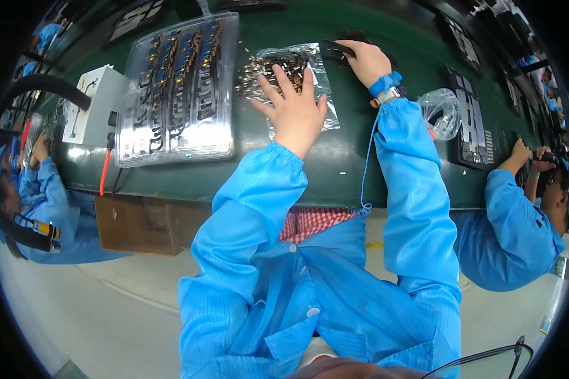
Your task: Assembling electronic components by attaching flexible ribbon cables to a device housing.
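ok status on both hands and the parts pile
Left hand open, spread over small dark-and-gold parts, fingers hiding some. Right hand pinching slim black piece. Thin blue cord trailing from right wrist.

One silver bag (327, 117) is lying partly under one heap of small parts (251, 76). Two bare hands are showing: one left hand (291, 112) over the silver bag, one right hand (368, 64) to its right, gripping one black piece (339, 48). Left of the silver bag, one clear plastic tray (226, 144) is holding four rows of parts (186, 66), and one white box (95, 104) is standing farther left. Well right of it, one clear plastic bag (441, 112) is lying.
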`<state>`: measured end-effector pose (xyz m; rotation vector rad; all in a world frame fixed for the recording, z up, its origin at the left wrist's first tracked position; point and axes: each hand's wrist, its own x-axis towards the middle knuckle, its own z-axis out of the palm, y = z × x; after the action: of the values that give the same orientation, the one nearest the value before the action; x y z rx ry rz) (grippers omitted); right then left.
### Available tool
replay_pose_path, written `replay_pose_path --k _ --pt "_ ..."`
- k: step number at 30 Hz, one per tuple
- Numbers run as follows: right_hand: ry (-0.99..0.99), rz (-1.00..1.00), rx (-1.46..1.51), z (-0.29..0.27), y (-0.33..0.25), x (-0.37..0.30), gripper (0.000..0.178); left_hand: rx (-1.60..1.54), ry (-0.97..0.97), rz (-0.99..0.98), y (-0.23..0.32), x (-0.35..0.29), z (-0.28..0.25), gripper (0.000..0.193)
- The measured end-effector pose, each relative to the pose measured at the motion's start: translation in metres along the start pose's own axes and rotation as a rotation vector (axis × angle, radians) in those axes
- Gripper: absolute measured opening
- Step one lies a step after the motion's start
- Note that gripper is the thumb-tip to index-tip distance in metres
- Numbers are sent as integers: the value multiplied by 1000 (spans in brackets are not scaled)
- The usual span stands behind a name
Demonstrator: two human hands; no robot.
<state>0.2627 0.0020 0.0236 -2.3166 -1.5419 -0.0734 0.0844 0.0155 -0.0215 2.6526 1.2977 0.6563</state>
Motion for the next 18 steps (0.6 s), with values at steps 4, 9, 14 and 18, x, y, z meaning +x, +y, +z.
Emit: replay_pose_path --k 4,9,14,18 --pt "372 -78 434 -9 -18 -20 29 -67 -38 39 -5 12 3 53" --pt "379 -118 805 -31 -45 -74 23 -65 -35 20 -14 38 5 51" --pt "393 -139 857 -22 -33 -103 23 -87 -87 40 -21 48 3 51" --pt "321 -37 875 -13 -20 -112 27 -58 -157 60 -15 44 0 54"
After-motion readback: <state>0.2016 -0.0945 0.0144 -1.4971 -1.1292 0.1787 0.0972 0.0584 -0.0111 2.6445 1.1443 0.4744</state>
